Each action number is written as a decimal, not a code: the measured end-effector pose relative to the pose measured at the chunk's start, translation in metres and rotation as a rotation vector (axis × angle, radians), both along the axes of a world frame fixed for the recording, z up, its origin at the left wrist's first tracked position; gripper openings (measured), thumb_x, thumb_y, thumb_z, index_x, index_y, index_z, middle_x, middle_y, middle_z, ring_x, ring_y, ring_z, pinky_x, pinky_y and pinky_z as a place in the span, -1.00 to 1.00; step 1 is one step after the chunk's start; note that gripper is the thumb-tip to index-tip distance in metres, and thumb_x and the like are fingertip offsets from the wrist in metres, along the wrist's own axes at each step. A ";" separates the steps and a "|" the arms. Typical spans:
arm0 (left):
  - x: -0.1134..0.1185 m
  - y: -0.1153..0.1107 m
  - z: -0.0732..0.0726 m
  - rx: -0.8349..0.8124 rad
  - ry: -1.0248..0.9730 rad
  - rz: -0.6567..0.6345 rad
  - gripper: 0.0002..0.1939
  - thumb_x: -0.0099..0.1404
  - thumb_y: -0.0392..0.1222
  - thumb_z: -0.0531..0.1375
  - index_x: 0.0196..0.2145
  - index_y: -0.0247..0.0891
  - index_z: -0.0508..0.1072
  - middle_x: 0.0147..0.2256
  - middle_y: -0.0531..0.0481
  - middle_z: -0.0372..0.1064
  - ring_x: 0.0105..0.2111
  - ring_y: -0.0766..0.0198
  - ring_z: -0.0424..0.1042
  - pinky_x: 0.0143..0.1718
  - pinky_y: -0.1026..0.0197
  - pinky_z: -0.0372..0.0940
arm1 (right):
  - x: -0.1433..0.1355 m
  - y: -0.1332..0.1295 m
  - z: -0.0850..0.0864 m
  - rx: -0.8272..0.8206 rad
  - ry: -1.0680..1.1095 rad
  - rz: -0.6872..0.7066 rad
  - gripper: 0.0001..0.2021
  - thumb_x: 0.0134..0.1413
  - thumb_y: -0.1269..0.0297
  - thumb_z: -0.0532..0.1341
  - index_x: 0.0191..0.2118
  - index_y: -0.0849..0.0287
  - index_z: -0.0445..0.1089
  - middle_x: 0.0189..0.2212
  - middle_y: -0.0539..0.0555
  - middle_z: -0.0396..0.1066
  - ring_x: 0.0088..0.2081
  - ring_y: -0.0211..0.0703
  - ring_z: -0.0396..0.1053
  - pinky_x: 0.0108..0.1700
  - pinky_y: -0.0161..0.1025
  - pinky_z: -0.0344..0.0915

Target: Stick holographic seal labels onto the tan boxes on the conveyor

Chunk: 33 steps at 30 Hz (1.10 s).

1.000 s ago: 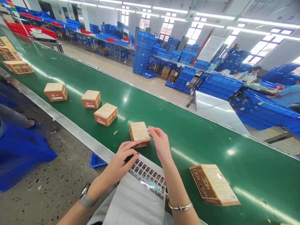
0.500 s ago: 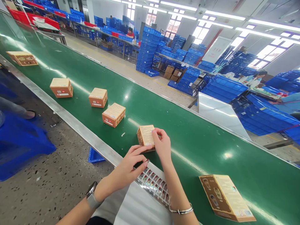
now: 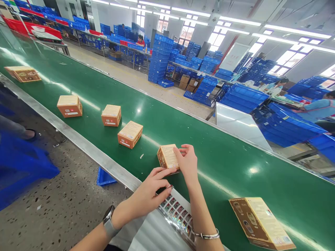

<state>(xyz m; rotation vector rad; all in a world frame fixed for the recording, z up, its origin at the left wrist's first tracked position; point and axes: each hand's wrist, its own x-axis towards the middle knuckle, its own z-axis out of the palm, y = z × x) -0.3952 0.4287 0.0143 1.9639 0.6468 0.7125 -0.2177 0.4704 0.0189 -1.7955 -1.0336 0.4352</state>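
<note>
A small brown and cream cardboard box (image 3: 169, 157) sits on the green conveyor belt between my hands. The thumb of my right hand (image 3: 187, 162) presses on its printed top, and the curled fingers are at its right side. My left hand (image 3: 154, 186) reaches one finger along the near edge of the box. Its thumb and other fingers pinch the curled corner of a shiny sticker sheet (image 3: 178, 212), which shows rows of small dark labels. This sheet lies over the belt's near edge, on white backing paper (image 3: 154, 232). My right forearm covers part of it.
Several similar boxes stand on the belt (image 3: 209, 143), including one box (image 3: 131, 134) up-left and a larger box (image 3: 261, 223) at lower right. A metal rail (image 3: 104, 160) edges the belt. Beyond are stacked blue crates (image 3: 161, 57), a metal panel (image 3: 240, 125) and seated people.
The view has shifted slightly, so the boxes and hands appear lower and further right. My hands keep nearly the same hold on the box and sticker sheet.
</note>
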 end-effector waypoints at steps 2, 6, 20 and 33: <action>0.002 -0.001 0.000 -0.002 -0.015 -0.003 -0.76 0.39 -0.31 0.10 -0.44 -0.21 0.43 0.26 -0.10 0.28 0.25 0.02 0.16 0.23 -0.13 0.20 | 0.006 0.000 0.000 -0.004 -0.004 -0.009 -0.72 -0.01 0.02 0.20 -0.26 0.09 0.29 -0.45 0.08 0.50 -0.43 -0.01 0.45 -0.35 -0.12 0.35; 0.001 -0.006 -0.002 -0.027 -0.104 0.042 -0.78 0.40 -0.25 0.09 -0.40 -0.22 0.45 0.17 -0.17 0.38 0.19 0.03 0.26 0.19 -0.04 0.22 | 0.012 -0.018 0.013 0.007 -0.043 -0.019 -0.74 0.04 0.11 0.14 -0.20 0.14 0.34 -0.30 0.18 0.54 -0.32 0.04 0.48 -0.26 -0.06 0.37; -0.003 -0.022 0.000 -0.525 -0.210 0.068 -0.61 0.38 0.11 0.12 -0.29 -0.30 0.46 -0.43 0.01 0.36 -0.43 0.29 0.25 -0.41 0.29 0.15 | -0.027 -0.112 0.019 0.326 -0.695 0.416 -0.83 0.41 0.34 0.05 -0.05 0.14 0.38 -0.24 0.09 0.55 -0.23 -0.08 0.49 -0.18 -0.16 0.33; -0.019 -0.013 0.007 -0.479 -0.107 0.182 -0.70 0.34 0.02 0.13 -0.40 -0.27 0.41 -0.54 0.10 0.25 -0.52 0.32 0.20 -0.49 0.31 0.12 | -0.026 -0.114 0.029 0.270 -0.416 0.519 -0.90 0.28 0.40 0.17 -0.26 0.05 0.38 -0.13 0.07 0.54 -0.09 -0.07 0.48 -0.06 -0.14 0.35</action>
